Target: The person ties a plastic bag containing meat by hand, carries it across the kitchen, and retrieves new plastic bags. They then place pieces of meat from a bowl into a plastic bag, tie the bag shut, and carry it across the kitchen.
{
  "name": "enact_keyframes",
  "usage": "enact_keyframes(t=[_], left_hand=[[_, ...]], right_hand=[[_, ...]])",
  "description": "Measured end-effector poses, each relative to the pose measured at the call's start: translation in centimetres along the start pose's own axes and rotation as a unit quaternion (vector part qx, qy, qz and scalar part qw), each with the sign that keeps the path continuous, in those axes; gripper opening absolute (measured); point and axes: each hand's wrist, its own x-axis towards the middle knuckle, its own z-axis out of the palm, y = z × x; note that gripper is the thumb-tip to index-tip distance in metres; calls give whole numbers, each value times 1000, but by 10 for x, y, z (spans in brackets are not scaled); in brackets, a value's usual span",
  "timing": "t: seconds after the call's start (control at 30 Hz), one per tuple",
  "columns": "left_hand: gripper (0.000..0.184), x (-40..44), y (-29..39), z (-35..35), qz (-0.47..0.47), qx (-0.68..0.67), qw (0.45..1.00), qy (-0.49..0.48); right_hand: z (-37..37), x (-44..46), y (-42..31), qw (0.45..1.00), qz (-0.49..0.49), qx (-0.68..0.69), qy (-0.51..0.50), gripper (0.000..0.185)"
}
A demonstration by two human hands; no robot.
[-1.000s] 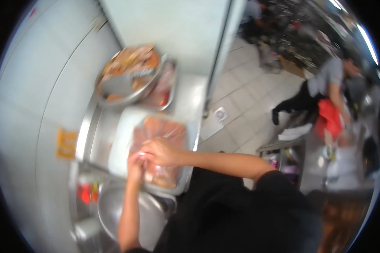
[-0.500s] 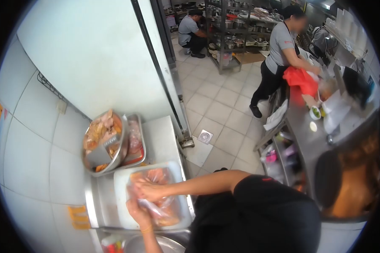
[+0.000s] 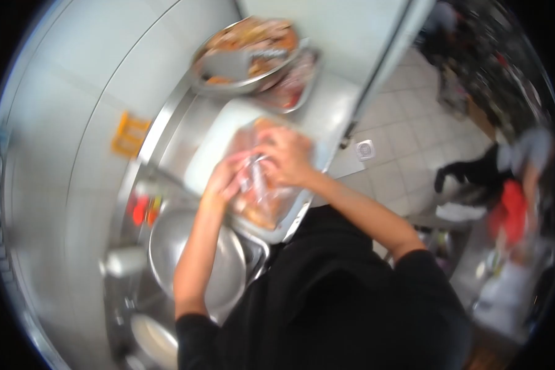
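Observation:
A clear plastic bag (image 3: 257,198) with orange-coloured pieces, probably meat, lies on a white cutting board (image 3: 211,140). My left hand (image 3: 227,175) grips the bag's gathered plastic from the left side. Close beside it, my right hand (image 3: 283,155) has bent fingers closed on the same bag near its upper part. Motion blur hides the exact finger positions. Beyond the board stands a metal bowl (image 3: 253,86) heaped with orange-brown meat, with a grey flat-bladed tool in it. A metal tray (image 3: 312,74) with packed meat sits partly behind that bowl.
A large metal bowl (image 3: 194,246) stands near my left forearm, with a white bottle (image 3: 126,261) to its left. An orange holder (image 3: 130,134) is on the tiled wall. At right, a person (image 3: 524,154) stands by a counter holding red material.
The view has swung, so the board and bag appear further up and right. Both hands remain on the bag, and my right hand has moved to its gathered plastic beside my left.

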Motion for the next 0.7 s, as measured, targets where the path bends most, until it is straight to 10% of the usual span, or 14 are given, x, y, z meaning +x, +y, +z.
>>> enact_keyframes(t=[0.4, 0.57, 0.7], left_hand=[[39, 4, -28, -23, 45, -200, 976, -75], [44, -4, -32, -8, 121, -159, 980, 4], [33, -11, -35, -1, 208, 46, 971, 111]], right_hand=[[20, 10, -15, 998, 56, -8, 9, 14], [28, 3, -9, 968, 232, 96, -11, 12], [39, -4, -5, 980, 193, 53, -7, 12]])
